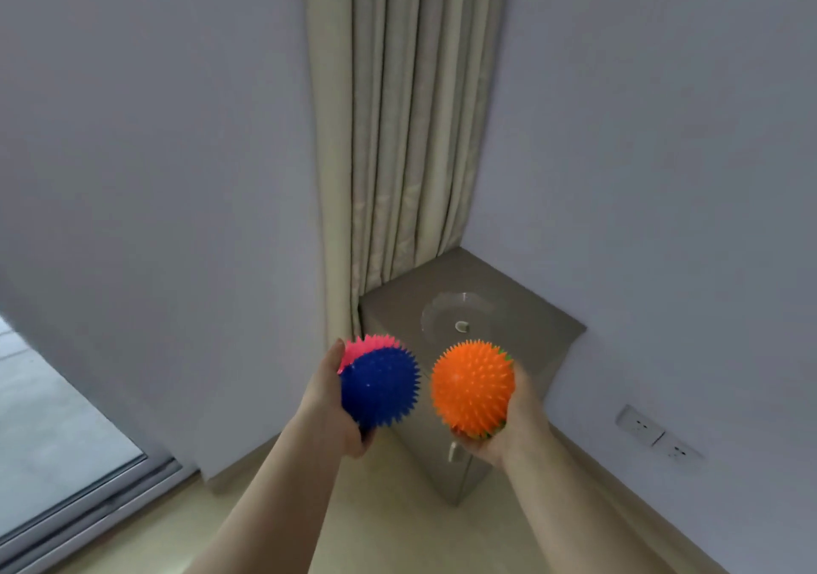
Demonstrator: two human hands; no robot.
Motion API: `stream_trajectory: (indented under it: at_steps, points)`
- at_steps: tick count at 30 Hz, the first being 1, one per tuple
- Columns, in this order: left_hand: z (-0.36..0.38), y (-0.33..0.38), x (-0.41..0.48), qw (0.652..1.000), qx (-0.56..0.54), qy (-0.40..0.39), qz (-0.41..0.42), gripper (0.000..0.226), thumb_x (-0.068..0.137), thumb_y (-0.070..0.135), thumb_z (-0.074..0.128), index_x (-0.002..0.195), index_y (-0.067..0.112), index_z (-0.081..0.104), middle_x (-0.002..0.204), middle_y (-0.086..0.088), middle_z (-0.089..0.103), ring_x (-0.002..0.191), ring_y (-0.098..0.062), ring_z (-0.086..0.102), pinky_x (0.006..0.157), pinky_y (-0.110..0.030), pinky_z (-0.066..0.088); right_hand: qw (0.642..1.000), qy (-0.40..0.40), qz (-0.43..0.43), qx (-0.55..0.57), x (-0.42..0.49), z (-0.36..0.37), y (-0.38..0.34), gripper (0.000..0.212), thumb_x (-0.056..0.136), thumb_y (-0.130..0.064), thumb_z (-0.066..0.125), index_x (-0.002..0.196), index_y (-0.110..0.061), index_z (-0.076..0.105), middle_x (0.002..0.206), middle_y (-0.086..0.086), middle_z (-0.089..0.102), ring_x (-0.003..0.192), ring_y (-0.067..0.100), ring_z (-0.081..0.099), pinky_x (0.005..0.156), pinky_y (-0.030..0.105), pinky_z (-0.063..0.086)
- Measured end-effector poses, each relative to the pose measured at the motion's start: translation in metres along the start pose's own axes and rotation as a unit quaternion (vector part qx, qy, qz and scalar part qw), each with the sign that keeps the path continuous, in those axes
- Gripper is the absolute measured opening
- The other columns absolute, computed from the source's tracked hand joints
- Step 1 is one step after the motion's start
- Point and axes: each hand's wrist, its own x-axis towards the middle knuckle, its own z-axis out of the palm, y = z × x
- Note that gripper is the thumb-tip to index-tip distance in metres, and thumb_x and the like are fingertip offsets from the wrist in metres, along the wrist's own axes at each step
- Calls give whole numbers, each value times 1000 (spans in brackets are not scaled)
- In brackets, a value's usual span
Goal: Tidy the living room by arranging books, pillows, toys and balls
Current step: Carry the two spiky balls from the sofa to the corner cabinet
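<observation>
left hand [329, 401]: fingers wrapped around blue ball [381, 385], pink ball [369, 346] tucked behind it | right hand [515, 421]: cupping orange ball [472, 383] from below | balls held apart, above cabinet [544, 330] with glass dish [460, 315] | curtain [398, 131] behind

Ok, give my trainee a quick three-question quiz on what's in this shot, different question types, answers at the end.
1. True or false: the left hand holds the orange ball.
2. What sits on the cabinet? A) a book B) a clear dish C) a pillow
3. Fill in: the blue-and-pink ball and the orange ball are ____ (touching / apart).

Key:
1. False: the right hand holds it.
2. B, the clear dish.
3. Apart.
</observation>
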Motion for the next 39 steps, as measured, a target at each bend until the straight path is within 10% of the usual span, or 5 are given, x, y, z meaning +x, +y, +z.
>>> stream_trajectory:
  at_steps: [5,16,22,24,39]
  points:
    - [74,34,75,999,-6,-37,-7,62,75,55,68,118,11,56,110,-12,62,99,-32,61,78,-36,50,999,-7,-38,-38,59,55,-64,37,94,-23,51,67,1,45,102,27,62,98,39,56,93,52,44]
    - [225,76,243,995,90,-14,46,130,29,66,84,139,18,36,130,-18,52,106,-41,58,73,-53,56,982,-188,-1,1,236,92,-159,68,82,-50,58,138,-13,45,110,26,64,82,40,68,63,51,57]
    - [264,71,297,972,216,63,67,53,78,31,74,117,9,46,103,-11,53,96,-32,56,88,-47,52,997,-25,68,-21,321,107,-195,90,86,-65,37,133,12,38,143,35,27,145,30,1,102,25,37]
    - [274,66,313,965,233,87,81,49,78,28,75,115,8,49,97,-9,56,98,-34,59,90,-49,52,994,-46,76,-68,369,84,-195,84,66,-63,55,114,7,51,123,33,38,59,38,47,77,23,54]
    - [302,6,329,893,386,149,174,57,92,21,55,143,15,30,147,-12,22,132,-29,32,103,-35,36,695,-78,-101,-707,399,77,-226,73,85,-21,58,149,-25,22,150,14,24,132,34,35,108,44,33]
